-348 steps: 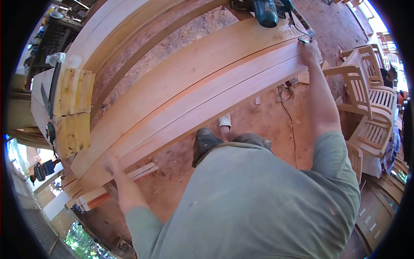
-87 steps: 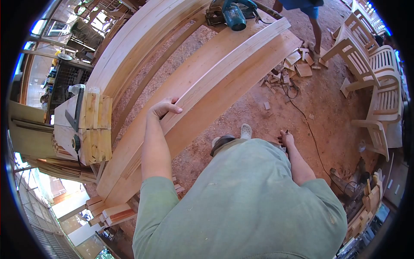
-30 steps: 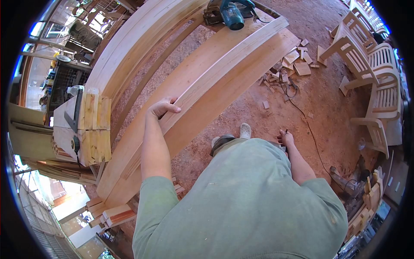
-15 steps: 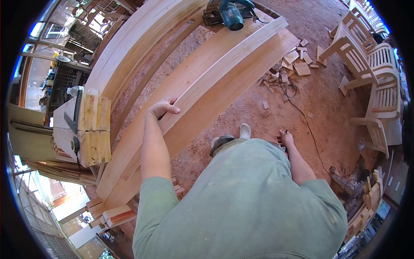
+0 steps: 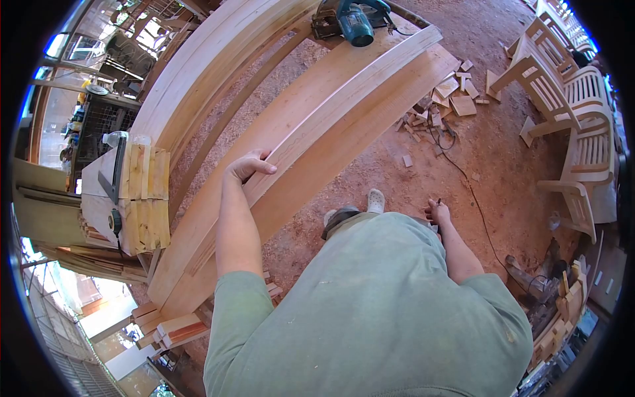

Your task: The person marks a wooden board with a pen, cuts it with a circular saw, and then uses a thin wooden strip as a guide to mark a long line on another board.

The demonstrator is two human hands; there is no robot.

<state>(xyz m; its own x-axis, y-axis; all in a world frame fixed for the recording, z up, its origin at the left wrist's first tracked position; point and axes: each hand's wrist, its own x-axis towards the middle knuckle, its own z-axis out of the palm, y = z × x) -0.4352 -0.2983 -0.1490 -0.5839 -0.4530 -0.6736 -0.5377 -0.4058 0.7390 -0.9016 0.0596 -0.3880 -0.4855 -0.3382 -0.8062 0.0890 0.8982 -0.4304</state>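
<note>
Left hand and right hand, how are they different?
The left hand reaches forward and its fingers grip the long plank; the right hand hangs low by the person's side, away from the plank. The left holds big wood; the right pinches a small dark stick. Both are bare.

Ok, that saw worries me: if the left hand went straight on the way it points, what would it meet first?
The left hand grips the raised plank; straight on, it would likely slide along that wood. The circular saw lies at the far end, well beyond.
</note>
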